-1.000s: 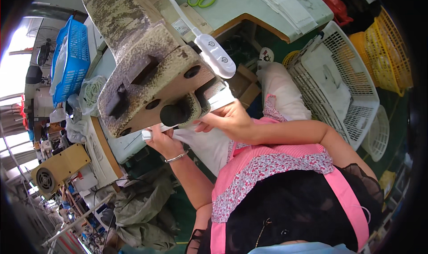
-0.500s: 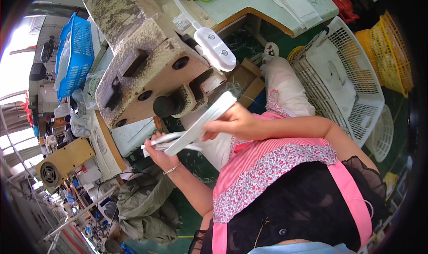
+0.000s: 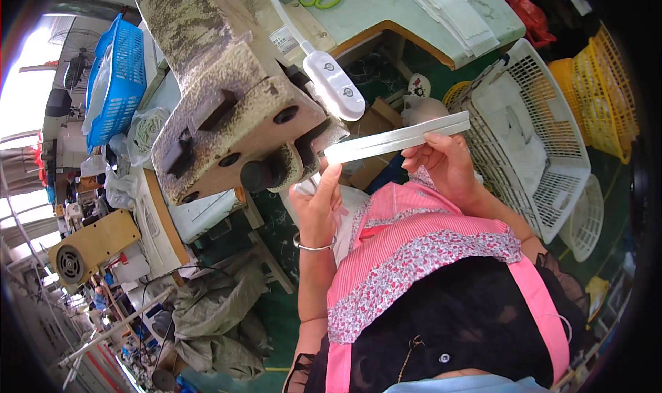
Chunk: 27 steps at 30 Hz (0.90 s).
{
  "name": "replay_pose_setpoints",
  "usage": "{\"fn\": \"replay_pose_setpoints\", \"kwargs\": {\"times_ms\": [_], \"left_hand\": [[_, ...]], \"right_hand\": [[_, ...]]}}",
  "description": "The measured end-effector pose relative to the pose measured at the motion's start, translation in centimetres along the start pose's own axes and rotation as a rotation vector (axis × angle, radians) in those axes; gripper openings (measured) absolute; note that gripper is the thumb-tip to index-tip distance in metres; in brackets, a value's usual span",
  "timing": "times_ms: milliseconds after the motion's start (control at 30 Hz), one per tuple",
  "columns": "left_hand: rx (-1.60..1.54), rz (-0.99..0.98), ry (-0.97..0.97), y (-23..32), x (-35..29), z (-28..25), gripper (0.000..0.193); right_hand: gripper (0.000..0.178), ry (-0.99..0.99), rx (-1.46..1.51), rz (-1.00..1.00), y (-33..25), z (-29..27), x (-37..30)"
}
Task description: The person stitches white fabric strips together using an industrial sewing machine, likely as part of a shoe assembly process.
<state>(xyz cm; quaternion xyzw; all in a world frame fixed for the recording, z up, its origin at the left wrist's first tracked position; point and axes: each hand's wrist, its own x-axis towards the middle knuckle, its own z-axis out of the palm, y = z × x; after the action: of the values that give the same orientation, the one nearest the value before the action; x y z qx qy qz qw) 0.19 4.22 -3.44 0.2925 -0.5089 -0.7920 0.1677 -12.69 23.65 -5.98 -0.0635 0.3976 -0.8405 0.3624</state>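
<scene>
White strip [image 3: 398, 138] shifted right; left hand [image 3: 317, 203] pinches left end in fingers, right hand [image 3: 451, 166] grips near right end.

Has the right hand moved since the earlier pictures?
Yes: the right hand has moved rightward, farther from the machine.

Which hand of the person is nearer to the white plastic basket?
The right. The right hand holds the white strip near its end toward the basket; the left hand is at the strip's other end, farther from the basket.
</scene>
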Motion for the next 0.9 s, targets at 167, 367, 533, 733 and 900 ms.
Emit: {"fn": "replay_pose_setpoints", "kwargs": {"times_ms": [167, 367, 533, 733, 900], "left_hand": [[0.039, 0.084, 0.070, 0.3, -0.4, 1.3, 0.014], [0.065, 0.154, 0.181, 0.4, -0.1, 2.2, 0.011], [0.116, 0.175, 0.201, 0.6, 0.0, 2.5, 0.010], [-0.017, 0.221, 0.235, 0.6, 0.0, 2.1, 0.010], [0.077, 0.272, 0.207, 0.4, 0.1, 1.8, 0.010]], "right_hand": [[0.029, 0.055, -0.026, -0.016, -0.5, 0.4, 0.8], [0.031, 0.082, -0.042, -0.015, -0.3, 0.4, 1.3], [0.027, 0.052, -0.032, -0.004, 0.2, 1.8, 2.0], [0.017, 0.013, -0.164, -0.021, 0.2, 3.7, 3.1], [0.017, 0.014, -0.154, -0.031, 0.7, 3.5, 3.1]]}}
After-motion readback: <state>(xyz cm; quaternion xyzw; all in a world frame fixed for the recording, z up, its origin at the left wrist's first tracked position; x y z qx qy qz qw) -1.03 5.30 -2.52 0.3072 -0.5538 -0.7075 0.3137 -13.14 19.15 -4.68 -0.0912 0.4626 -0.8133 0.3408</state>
